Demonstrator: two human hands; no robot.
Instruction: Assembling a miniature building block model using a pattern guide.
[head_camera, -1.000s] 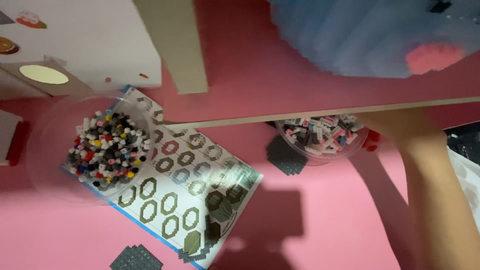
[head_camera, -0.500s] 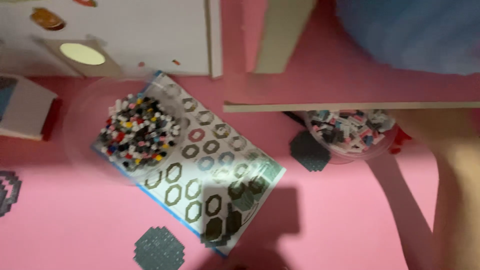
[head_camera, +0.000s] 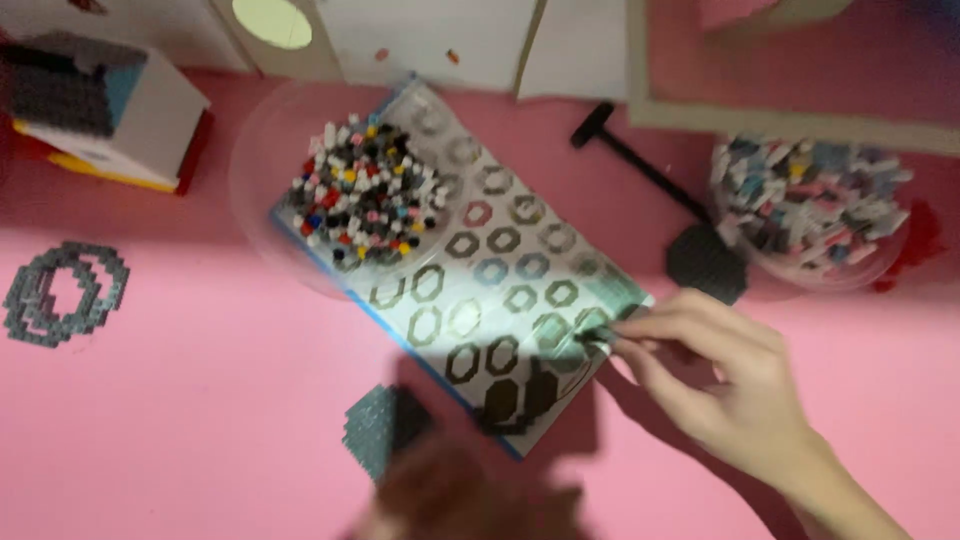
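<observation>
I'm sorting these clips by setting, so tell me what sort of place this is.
Probably a hobby craft table: a clear round bowl of small mixed-colour building bricks, a printed instruction sheet of hexagon rings pinched by the right hand, and a pink tabletop.

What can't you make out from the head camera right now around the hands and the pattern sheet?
- Right hand: fingertips pinch something small at the pattern sheet edge; motion blur hides what it is.
- Left hand: dark blurred shape cut off by the bottom edge; grip unreadable.
- Sheet's lower corner: shadowed by that hand.
- Bead bowl and right bowl: single pieces too blurred to tell apart.
</observation>
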